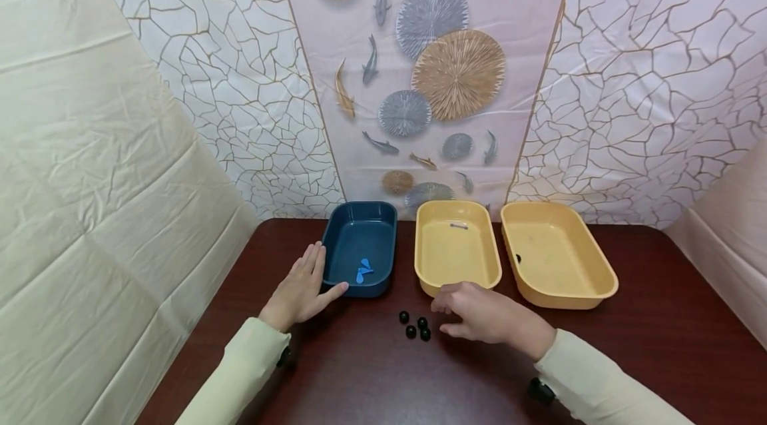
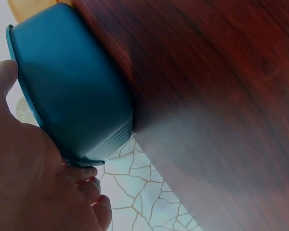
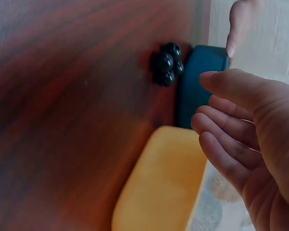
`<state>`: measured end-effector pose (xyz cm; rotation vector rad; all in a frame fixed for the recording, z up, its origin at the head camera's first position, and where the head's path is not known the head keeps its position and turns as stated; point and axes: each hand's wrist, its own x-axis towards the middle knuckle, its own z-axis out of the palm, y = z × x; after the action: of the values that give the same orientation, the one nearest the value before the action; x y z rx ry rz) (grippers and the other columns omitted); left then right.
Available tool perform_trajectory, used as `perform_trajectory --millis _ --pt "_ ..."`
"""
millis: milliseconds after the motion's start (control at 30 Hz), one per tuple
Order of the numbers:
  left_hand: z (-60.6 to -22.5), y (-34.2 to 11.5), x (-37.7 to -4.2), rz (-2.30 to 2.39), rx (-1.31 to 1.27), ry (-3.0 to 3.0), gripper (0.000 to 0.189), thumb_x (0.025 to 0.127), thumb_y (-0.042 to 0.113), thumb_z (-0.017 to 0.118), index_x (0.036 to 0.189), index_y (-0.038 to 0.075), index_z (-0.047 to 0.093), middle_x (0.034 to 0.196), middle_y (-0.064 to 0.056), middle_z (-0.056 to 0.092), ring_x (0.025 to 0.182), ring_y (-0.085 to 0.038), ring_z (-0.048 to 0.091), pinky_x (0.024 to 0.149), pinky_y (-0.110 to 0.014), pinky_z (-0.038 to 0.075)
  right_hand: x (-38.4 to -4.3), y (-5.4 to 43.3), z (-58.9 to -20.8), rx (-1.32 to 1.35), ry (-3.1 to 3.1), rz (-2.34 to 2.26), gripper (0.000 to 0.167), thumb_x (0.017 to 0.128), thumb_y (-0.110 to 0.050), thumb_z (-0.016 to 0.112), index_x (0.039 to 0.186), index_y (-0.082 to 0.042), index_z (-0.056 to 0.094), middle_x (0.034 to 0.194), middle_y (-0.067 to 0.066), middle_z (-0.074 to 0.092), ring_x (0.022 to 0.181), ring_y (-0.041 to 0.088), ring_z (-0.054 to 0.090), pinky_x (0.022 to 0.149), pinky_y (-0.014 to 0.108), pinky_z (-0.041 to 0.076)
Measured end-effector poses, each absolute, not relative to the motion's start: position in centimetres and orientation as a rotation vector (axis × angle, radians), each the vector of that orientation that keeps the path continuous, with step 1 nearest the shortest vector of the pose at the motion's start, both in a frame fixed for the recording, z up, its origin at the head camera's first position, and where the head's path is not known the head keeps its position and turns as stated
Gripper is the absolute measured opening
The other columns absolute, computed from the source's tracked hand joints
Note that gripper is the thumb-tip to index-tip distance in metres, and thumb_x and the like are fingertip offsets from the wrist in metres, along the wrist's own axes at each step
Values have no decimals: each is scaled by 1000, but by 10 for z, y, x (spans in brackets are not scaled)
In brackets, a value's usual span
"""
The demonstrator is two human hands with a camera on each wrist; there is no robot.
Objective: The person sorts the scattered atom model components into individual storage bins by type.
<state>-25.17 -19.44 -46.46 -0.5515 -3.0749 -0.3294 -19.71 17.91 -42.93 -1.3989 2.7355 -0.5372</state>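
At the left of the head view, the left hand [image 1: 299, 288] lies along the outer rim of the blue tray [image 1: 359, 235], fingers fairly straight and thumb stretched out to the near edge; this looks like a light steadying touch, since the hand does not wrap around anything. Right of centre, the right hand [image 1: 479, 312] hangs in front of the middle yellow tray [image 1: 461, 262], its fingers loosely bent, with a gap between thumb and fingertips; the right wrist view shows nothing between them. Just beside those fingertips, at lower centre, black balls [image 1: 411, 332] sit in a small cluster on the dark table [image 1: 359, 378], four distinguishable from above. Being round, they would probably roll if nudged, so the loose, unpressing hand seems fitting near them. The three trays stand side by side across the middle of the frame, perhaps so that each is within easy reach. The blue one holds a few small blue pieces [image 1: 360, 276] toward its near end. The middle one has a thin, pale purplish piece [image 1: 459, 226] near its far end. In the right yellow tray [image 1: 557, 268], a small dark object [image 1: 518, 258] shows against the left wall; its shape is too small to tell.
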Motion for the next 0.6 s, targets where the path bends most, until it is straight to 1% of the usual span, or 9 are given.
perform_trajectory --millis 333,600 --pt "-463 -193 -253 -329 -549 -3076 99 103 63 51 165 -7 20 175 -25 18 163 -46 17 130 -60 25 -196 166 -452 -1488 2704 -557 18 89 -9 82 105 -5 78 97 4 74 86 5 67 74 17 57" --pt "-463 -193 -252 -326 -546 -3081 98 103 63 51 165 -6 20 175 -25 18 163 -46 18 130 -60 25 -197 160 -461 -1429 2698 -515 18 90 -12 82 107 -7 78 96 2 73 84 -2 62 73 15 56"
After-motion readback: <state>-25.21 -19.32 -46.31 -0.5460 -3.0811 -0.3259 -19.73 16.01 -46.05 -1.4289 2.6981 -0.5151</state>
